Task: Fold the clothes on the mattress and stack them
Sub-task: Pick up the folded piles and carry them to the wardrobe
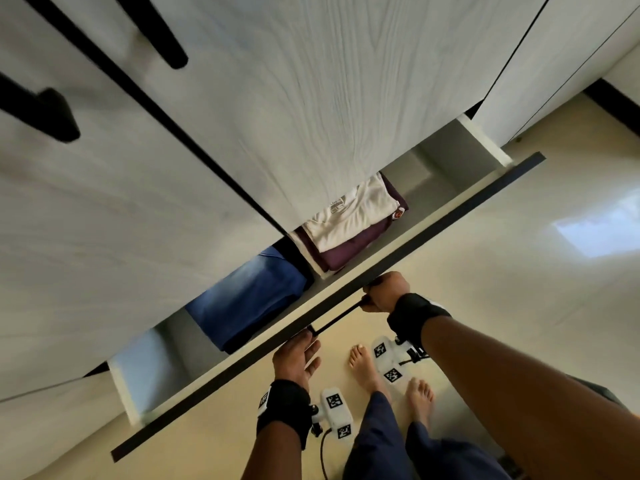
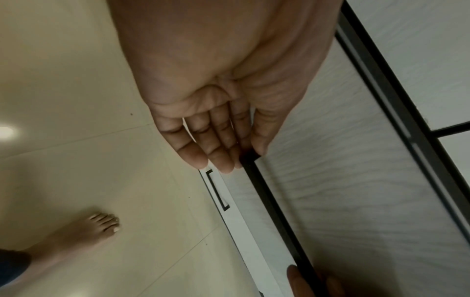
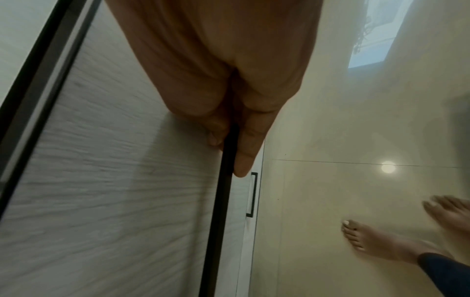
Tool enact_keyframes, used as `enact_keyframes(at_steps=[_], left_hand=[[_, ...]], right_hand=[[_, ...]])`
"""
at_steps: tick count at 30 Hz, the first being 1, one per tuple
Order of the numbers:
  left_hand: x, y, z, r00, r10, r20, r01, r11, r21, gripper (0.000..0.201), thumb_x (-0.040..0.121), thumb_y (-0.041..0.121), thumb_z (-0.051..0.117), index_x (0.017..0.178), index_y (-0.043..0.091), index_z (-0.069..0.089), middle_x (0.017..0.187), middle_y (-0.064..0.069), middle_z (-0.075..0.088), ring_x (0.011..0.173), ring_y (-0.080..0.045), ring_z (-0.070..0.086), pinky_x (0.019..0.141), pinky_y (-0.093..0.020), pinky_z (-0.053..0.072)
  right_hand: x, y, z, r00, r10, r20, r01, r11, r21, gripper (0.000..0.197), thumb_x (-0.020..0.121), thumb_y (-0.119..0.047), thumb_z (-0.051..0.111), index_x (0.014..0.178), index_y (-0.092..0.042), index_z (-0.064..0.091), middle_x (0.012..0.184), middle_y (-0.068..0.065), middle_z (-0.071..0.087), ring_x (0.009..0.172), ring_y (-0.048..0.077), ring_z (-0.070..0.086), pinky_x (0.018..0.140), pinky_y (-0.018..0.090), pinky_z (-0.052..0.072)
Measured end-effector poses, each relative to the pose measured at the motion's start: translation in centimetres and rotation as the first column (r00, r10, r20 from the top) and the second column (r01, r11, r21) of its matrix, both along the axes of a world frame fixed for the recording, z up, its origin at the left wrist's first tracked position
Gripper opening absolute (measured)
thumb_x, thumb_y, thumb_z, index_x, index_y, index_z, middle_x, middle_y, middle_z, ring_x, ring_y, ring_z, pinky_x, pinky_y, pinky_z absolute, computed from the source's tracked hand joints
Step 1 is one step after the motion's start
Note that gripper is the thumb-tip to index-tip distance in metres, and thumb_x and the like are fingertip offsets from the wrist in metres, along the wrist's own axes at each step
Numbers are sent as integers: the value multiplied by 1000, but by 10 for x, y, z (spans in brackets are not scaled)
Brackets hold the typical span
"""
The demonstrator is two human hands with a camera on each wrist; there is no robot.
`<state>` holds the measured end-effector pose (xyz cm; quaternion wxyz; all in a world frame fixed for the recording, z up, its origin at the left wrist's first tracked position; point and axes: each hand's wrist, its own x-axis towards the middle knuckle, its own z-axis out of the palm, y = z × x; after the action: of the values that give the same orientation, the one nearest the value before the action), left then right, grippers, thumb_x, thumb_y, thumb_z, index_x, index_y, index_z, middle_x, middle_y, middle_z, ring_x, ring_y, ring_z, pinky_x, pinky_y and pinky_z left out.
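Note:
A wardrobe drawer (image 1: 429,233) stands pulled out below the white doors. Inside lie folded blue jeans (image 1: 249,299) on the left and a folded white top (image 1: 353,216) stacked on a maroon garment (image 1: 349,252) on the right. My right hand (image 1: 382,292) grips the drawer's black bar handle (image 1: 341,315), fingers curled round the handle (image 3: 226,170). My left hand (image 1: 298,355) is beside the handle's left end with straight fingers (image 2: 216,154) touching the drawer front, holding nothing.
White wood-grain wardrobe doors (image 1: 294,91) with black handles fill the upper view. A lower drawer with a black handle (image 2: 217,191) sits beneath. My bare feet (image 1: 363,368) stand on the glossy cream tile floor (image 1: 519,271) close to the drawer front.

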<state>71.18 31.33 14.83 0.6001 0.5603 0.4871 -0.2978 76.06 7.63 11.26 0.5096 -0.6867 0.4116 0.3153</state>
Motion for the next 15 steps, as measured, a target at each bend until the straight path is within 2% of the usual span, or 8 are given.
enact_keyframes(at_steps=[1, 3, 5, 9, 11, 12, 13, 15], left_hand=[[12, 1, -3, 1000, -2, 16, 2, 1000, 8, 18, 97, 9, 66, 114, 6, 72, 110, -12, 77, 107, -25, 72, 86, -43, 52], [34, 0, -8, 999, -4, 42, 3, 1000, 30, 17, 97, 8, 67, 112, 7, 74, 109, -11, 77, 105, -25, 71, 84, -42, 51], [56, -2, -12, 997, -16, 72, 13, 999, 50, 15, 95, 11, 70, 110, 10, 75, 106, -8, 76, 101, -23, 70, 82, -40, 50], [95, -3, -21, 986, -77, 149, 62, 993, 103, 10, 98, 20, 70, 95, 12, 74, 88, -5, 72, 81, -20, 63, 77, -35, 48], [113, 1, -26, 982, -100, 161, 79, 988, 133, 15, 100, 20, 66, 88, 12, 72, 78, -3, 69, 72, -18, 57, 69, -32, 45], [120, 2, -26, 980, -115, 165, 91, 986, 143, 15, 100, 19, 66, 87, 12, 71, 75, -1, 69, 69, -17, 55, 66, -31, 43], [128, 5, -28, 977, -129, 172, 104, 984, 146, 14, 100, 17, 65, 88, 12, 71, 73, 1, 69, 68, -16, 54, 64, -31, 43], [139, 8, -30, 972, -155, 176, 127, 979, 159, 11, 100, 14, 65, 91, 11, 70, 69, 3, 68, 67, -16, 55, 63, -31, 42]], right_hand=[[14, 2, 1, 998, 67, -9, -67, 997, -29, 17, 84, -19, 80, 94, -6, 77, 95, 8, 78, 87, 23, 76, 80, 36, 64], [38, 4, 9, 989, 148, -21, -149, 985, -81, 19, 80, -24, 84, 91, -10, 77, 88, -1, 77, 77, 14, 70, 67, 25, 57], [62, 6, 13, 993, 118, -22, -119, 990, -79, 15, 81, -21, 83, 89, -11, 75, 79, -4, 73, 68, 10, 66, 55, 19, 49], [102, 12, 15, 998, 62, 23, -60, 993, -97, 14, 86, -21, 79, 83, -12, 69, 69, -4, 67, 62, 9, 69, 50, 17, 48], [122, 15, 14, 999, 17, 47, -13, 997, -77, 17, 91, -21, 76, 84, -9, 66, 63, -2, 63, 38, 1, 59, 35, 13, 39], [130, 16, 14, 999, -17, 43, 19, 998, -53, 17, 92, -20, 75, 86, -7, 66, 63, 0, 64, 32, 1, 56, 32, 13, 38], [138, 17, 14, 999, -41, 31, 41, 999, -23, 16, 93, -19, 74, 89, -6, 66, 65, 2, 68, 35, 3, 60, 36, 14, 45], [149, 18, 16, 996, -90, 29, 88, 995, 40, 15, 92, -20, 74, 95, -6, 70, 68, 6, 75, 51, 14, 73, 58, 30, 64]])
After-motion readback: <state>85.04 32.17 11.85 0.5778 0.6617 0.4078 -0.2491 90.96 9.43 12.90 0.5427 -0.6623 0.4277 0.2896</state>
